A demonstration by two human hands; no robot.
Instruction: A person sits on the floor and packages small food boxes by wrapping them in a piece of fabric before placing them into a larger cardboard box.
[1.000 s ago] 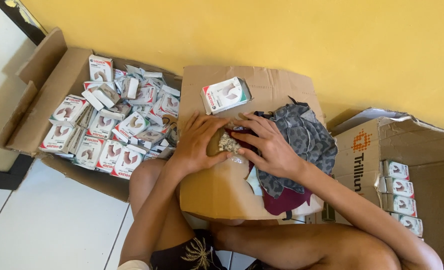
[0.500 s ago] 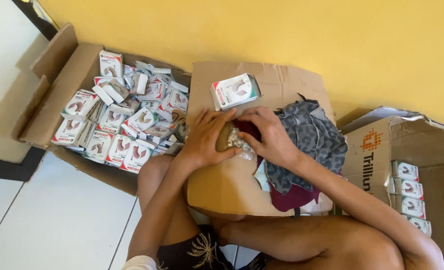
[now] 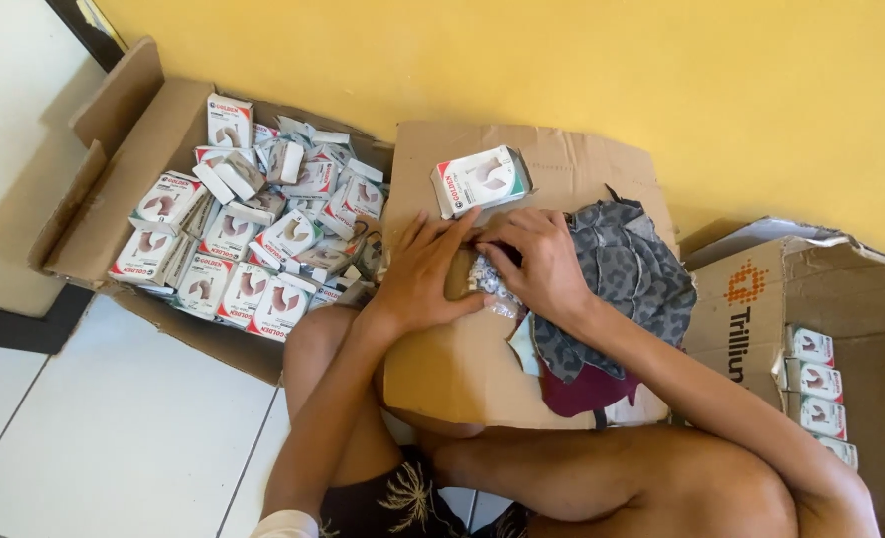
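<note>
The small clear bag of pale pieces sits on the flat sheet of cardboard across your lap, pinned between your two hands. Your left hand lies spread and flat, fingers wide, its fingertips touching the bag's left side. Your right hand is curled over the bag from the right, with its fingers bent down onto the top edge; whether they pinch the plastic or only press it cannot be told. What the bag holds is too small to make out.

Just beyond your hands, on the same cardboard, one small white box lies tilted, apart from the bag. To the right of your right wrist a heap of grey patterned cloth rests on the cardboard, with a dark red piece showing beneath it.

On your left an open carton stands on the tiled floor, filled with many of the same white boxes in a loose jumble. On your right a second carton holds a few more boxes stacked in a row. A yellow wall backs everything
</note>
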